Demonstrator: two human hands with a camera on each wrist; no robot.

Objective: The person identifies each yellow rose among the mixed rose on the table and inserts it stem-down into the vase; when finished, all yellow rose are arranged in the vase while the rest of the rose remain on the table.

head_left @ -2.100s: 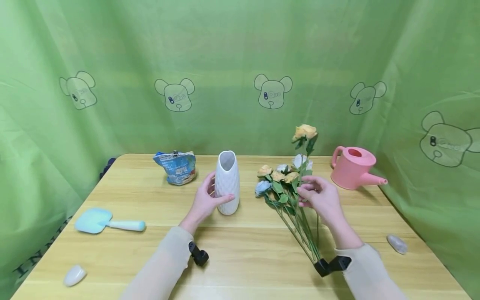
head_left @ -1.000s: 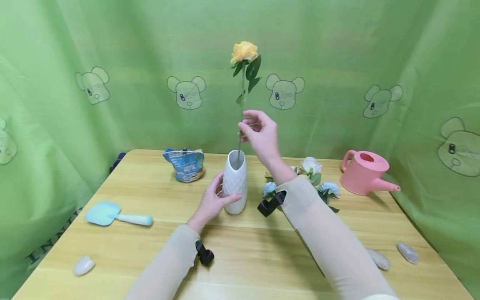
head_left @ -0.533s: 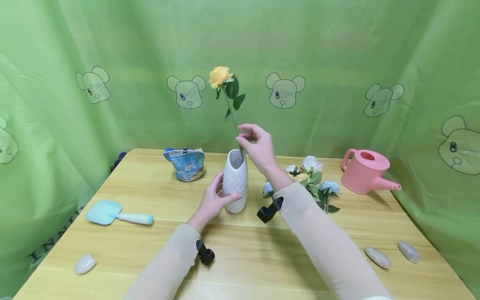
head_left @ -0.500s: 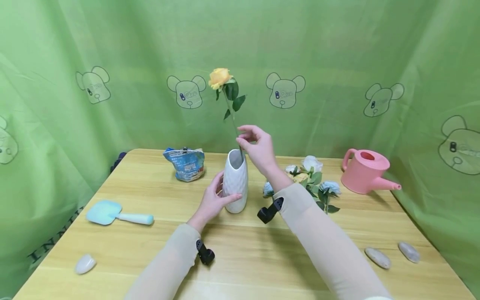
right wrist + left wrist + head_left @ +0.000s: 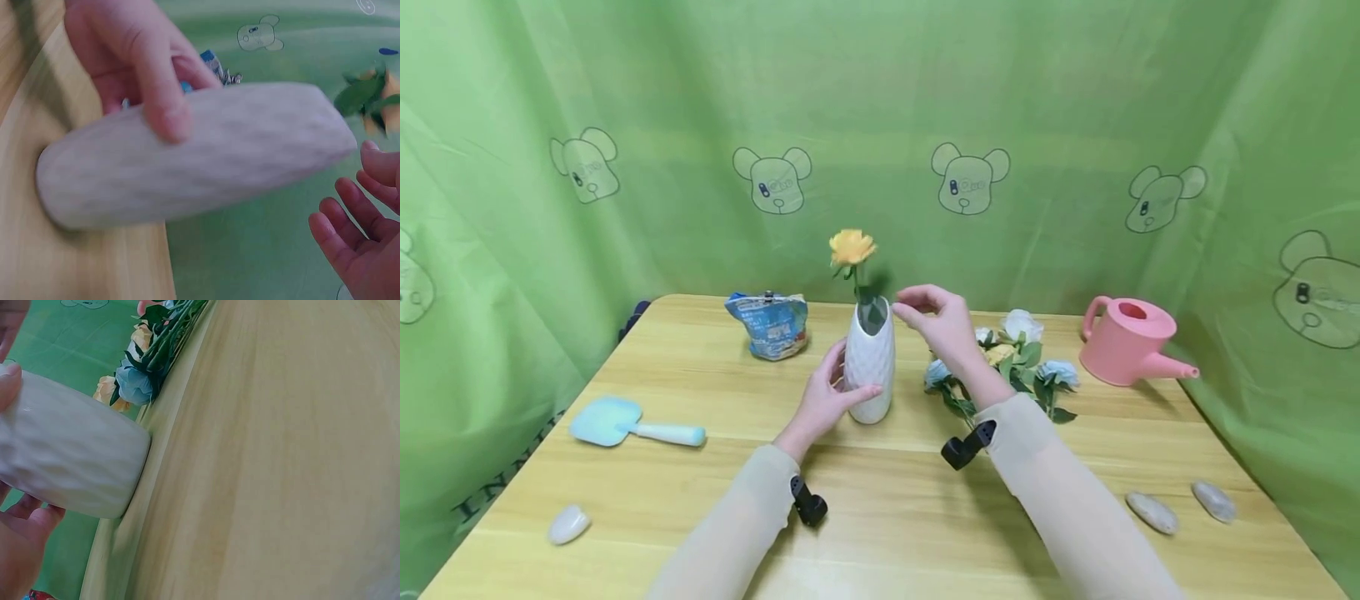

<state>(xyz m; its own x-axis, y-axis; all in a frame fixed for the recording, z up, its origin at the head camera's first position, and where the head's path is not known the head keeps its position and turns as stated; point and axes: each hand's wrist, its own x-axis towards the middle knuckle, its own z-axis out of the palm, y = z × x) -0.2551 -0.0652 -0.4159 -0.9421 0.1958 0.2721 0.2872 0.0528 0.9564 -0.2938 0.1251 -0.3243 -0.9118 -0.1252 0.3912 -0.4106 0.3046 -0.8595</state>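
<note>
Yellow rose (image 5: 852, 247), in vase (image 5: 871, 371), above left hand (image 5: 826, 397), near right hand (image 5: 942, 327)

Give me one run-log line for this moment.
left hand: grips vase | right hand: empty, by vase rim | yellow rose: in vase | other flowers: on table

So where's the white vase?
In the head view, the white vase stands near the centre, held by the left hand, right of the blue bag.
</note>
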